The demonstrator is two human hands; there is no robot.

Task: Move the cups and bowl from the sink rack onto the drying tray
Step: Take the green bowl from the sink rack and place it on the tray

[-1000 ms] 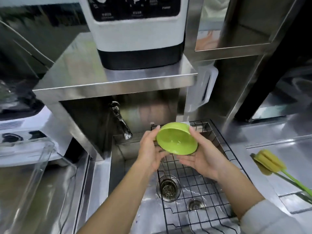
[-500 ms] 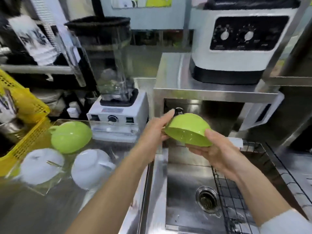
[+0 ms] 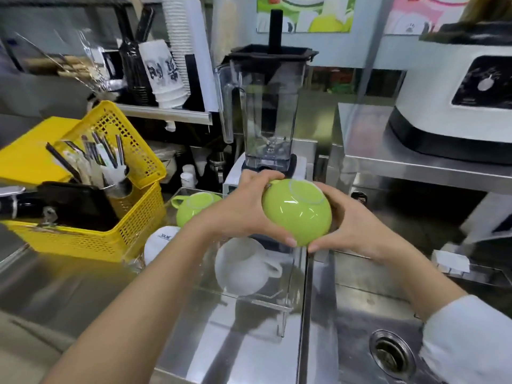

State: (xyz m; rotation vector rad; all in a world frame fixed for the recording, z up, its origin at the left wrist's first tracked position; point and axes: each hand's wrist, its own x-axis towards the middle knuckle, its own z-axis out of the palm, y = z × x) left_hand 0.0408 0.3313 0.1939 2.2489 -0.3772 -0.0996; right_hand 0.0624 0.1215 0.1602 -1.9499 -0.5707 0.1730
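Above tray [image 3: 288,284] — bowl [image 3: 297,212] inverted, base up

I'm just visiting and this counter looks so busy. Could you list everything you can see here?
bowl: one, green, upside down, held in both hands above the tray's right edge
green cup: one, upside down on the tray, far side
white cups: two, upside down on the tray, one partly hidden by the left arm
drying tray: one, clear, on the steel counter left of the sink
basket: one, yellow, left, holding utensils
blender: one, clear jug with black lid, behind the tray
paper cup stacks: white, on the back shelf
machine: one, white and black, on the right shelf
sink drain: one, steel, lower right
left hand: on the bowl
right hand: on the bowl
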